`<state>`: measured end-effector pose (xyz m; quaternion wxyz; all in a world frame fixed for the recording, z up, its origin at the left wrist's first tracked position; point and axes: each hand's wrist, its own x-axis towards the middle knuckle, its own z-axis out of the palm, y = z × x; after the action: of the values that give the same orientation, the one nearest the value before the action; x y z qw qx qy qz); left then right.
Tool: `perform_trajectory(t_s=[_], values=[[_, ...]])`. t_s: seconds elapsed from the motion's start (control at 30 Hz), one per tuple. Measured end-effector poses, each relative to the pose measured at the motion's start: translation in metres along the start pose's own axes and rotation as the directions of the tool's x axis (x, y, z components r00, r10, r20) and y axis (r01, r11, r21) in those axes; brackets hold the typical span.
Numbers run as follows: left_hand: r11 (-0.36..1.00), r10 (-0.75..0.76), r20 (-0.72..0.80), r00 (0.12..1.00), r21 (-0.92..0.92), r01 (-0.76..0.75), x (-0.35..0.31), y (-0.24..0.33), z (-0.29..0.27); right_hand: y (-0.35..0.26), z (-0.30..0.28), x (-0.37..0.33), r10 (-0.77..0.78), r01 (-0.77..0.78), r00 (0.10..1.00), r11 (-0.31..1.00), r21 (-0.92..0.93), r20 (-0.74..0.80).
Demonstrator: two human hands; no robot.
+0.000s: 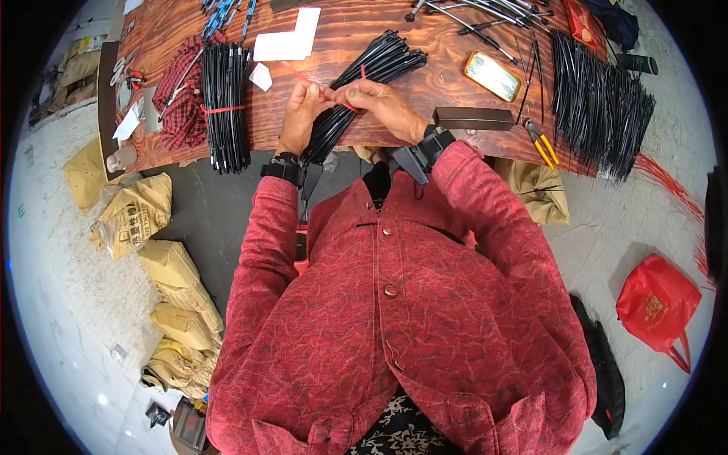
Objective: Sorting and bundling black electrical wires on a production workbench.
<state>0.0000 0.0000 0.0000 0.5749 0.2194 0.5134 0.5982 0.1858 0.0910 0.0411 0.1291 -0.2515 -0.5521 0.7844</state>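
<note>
A bundle of thin black rods lies slantwise near the table's front edge, its lower end jutting over that edge. Around its middle runs a red tie. My left hand pinches the tie at the bundle's left side, thumb against fingers. My right hand is closed on the tie from the right, resting over the rods, with its thumb and fingertips close to the left ones. The hands partly cover the tie, so its knot or ends cannot be made out.
Another black rod bundle with a red band lies left, beside a checkered cloth. White papers lie behind. Rightward are a tin, dark box, yellow-handled pliers and loose black rods.
</note>
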Motion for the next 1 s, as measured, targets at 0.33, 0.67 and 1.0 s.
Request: perform_trajectory(t_s=[0.33,0.67,1.0], values=[[0.96,-0.178,0.204,0.963,0.25,0.125,0.035,0.012,0.014,0.009,-0.001,0.027,0.07,-0.052,0.988,0.99,0.127,-0.14],[0.952,-0.093,0.236,0.967,0.307,0.016,0.034,0.005,0.006,0.026,0.014,0.008,-0.135,0.058,0.942,0.967,-0.248,-0.307],[0.943,-0.049,0.17,0.984,0.331,-0.011,0.03,-0.003,0.009,0.033,0.01,-0.003,-0.116,0.022,0.939,0.959,-0.281,-0.323]])
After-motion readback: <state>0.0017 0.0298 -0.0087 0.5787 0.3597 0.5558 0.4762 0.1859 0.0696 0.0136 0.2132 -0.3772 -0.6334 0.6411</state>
